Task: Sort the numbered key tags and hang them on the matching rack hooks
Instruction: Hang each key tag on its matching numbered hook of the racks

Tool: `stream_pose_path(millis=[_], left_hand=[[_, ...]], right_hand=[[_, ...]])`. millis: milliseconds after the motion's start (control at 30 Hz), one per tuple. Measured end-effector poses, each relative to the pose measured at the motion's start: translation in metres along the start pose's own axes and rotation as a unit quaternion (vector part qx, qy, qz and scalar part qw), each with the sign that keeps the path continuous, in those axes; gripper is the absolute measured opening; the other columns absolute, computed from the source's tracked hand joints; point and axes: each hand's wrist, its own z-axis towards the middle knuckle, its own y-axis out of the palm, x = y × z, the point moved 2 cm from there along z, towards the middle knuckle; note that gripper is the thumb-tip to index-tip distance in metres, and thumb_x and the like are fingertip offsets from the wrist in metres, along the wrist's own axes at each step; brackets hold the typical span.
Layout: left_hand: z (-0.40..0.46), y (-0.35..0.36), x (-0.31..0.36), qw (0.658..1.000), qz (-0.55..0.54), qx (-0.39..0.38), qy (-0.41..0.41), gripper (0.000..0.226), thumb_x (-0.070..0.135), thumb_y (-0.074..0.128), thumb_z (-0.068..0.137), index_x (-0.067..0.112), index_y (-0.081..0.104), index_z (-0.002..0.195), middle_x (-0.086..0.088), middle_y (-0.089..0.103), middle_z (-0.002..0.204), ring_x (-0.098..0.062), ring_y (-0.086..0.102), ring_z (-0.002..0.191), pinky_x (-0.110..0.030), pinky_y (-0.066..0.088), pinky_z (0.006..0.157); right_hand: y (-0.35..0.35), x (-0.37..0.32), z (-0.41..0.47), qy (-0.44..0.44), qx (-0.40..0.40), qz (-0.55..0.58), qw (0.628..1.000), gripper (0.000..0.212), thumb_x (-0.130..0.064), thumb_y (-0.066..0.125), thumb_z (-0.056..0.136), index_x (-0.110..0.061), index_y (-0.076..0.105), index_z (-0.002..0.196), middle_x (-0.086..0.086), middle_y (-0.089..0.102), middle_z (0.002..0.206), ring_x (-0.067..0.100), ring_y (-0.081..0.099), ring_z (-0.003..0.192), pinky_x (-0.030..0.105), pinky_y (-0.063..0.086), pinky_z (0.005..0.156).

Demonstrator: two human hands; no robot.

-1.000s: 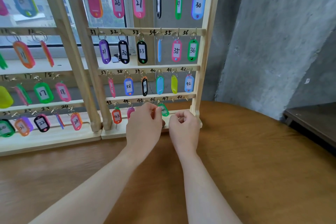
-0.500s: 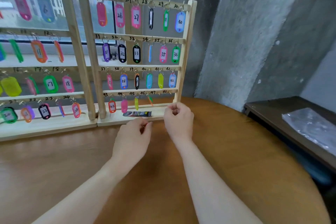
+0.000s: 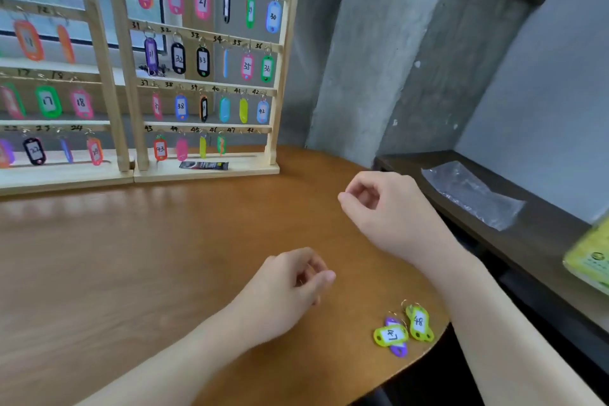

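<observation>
Two wooden racks stand side by side across the upper left of the frame, on a brown table (image 3: 131,257). Left rack (image 3: 99,53): cut off by the frame edge, tags partly blurred; green tag 17 (image 3: 48,101) and pink tag 18 (image 3: 81,103) legible. Right rack (image 3: 283,76): four numbered rows, 25 to 48, most hooks carrying a tag. Bottom row: orange tag 43 (image 3: 160,149), then a pink, a yellow and a green tag; the hooks marked 47 and 48 at its right end are bare. Dark flat packet (image 3: 203,165): lying on the right rack's base.

Left hand (image 3: 290,287): lower centre, above the table, fingers loosely curled toward the thumb; a faint glint shows between them, and I cannot tell whether anything is held. Right hand (image 3: 382,208): centre right, raised over the table edge, fingers curled with thumb meeting forefinger; no item visible in the pinch.

Loose tags: lower right, near the table's rim between the two forearms. Yellow-green tag 47 (image 3: 391,335) lies across a purple tag (image 3: 398,349); yellow-green tag 48 (image 3: 419,323) is just beside them.

Clear plastic bag (image 3: 471,194): on the dark shelf (image 3: 543,241) at right. Yellow-green object (image 3: 590,257): blurred, at the right edge.
</observation>
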Motion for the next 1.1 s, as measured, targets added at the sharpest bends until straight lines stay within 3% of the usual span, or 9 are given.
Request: stream_pose_path(millis=[200, 300, 500, 767, 933, 1100], left_hand=[[-0.01, 0.04, 0.017, 0.993, 0.043, -0.108, 0.004, 0.027, 0.056, 0.07, 0.085, 0.031, 0.067, 0.091, 0.01, 0.066, 0.082, -0.005, 0.059, 0.074, -0.025, 0.05, 0.067], [-0.01, 0.059, 0.027, 0.986, 0.094, -0.139, 0.0, 0.034, 0.06, 0.072, 0.08, 0.029, 0.067, 0.093, 0.011, 0.064, 0.086, -0.004, 0.058, 0.08, -0.024, 0.046, 0.07], [0.003, 0.077, 0.042, 0.985, 0.138, -0.104, -0.015, 0.04, 0.062, 0.075, 0.075, 0.029, 0.063, 0.094, 0.012, 0.06, 0.081, -0.009, 0.057, 0.082, -0.028, 0.034, 0.067], [0.011, 0.079, 0.039, 0.984, 0.14, -0.108, -0.013, 0.026, 0.049, 0.076, 0.08, 0.027, 0.066, 0.091, 0.011, 0.057, 0.075, -0.011, 0.054, 0.076, -0.029, 0.038, 0.067], [0.013, 0.065, 0.024, 0.993, 0.102, -0.057, -0.033, 0.018, 0.037, 0.074, 0.084, 0.025, 0.061, 0.084, 0.01, 0.062, 0.079, -0.008, 0.058, 0.074, -0.028, 0.051, 0.067], [0.01, 0.038, 0.008, 0.998, 0.052, -0.002, -0.037, 0.018, 0.031, 0.07, 0.09, 0.027, 0.056, 0.08, 0.012, 0.053, 0.057, -0.007, 0.043, 0.051, -0.019, 0.033, 0.05]], right_hand=[[-0.019, 0.059, -0.084, 0.089, 0.009, -0.065, 0.994, 0.024, -0.042, 0.066, 0.09, -0.028, 0.059, 0.071, -0.016, 0.061, 0.064, 0.005, 0.058, 0.062, 0.023, 0.045, 0.055], [-0.017, 0.082, -0.11, 0.121, -0.009, -0.074, 0.99, 0.024, -0.04, 0.071, 0.088, -0.029, 0.06, 0.07, -0.016, 0.062, 0.067, 0.006, 0.059, 0.061, 0.021, 0.045, 0.053], [0.003, 0.109, -0.137, 0.163, -0.082, -0.075, 0.98, 0.018, -0.042, 0.073, 0.088, -0.033, 0.062, 0.077, -0.014, 0.064, 0.069, 0.007, 0.059, 0.062, 0.025, 0.051, 0.057], [0.018, 0.108, -0.141, 0.183, -0.111, -0.034, 0.976, 0.017, -0.041, 0.077, 0.085, -0.034, 0.064, 0.076, -0.021, 0.065, 0.075, 0.004, 0.06, 0.062, 0.022, 0.049, 0.057], [0.021, 0.098, -0.137, 0.196, -0.116, -0.06, 0.972, 0.022, -0.053, 0.072, 0.085, -0.035, 0.061, 0.079, -0.031, 0.063, 0.079, 0.0, 0.062, 0.069, 0.022, 0.053, 0.062], [0.027, 0.084, -0.128, 0.225, -0.097, -0.106, 0.964, 0.038, -0.073, 0.065, 0.078, -0.036, 0.058, 0.078, -0.032, 0.06, 0.064, 0.002, 0.061, 0.065, 0.022, 0.053, 0.067]])
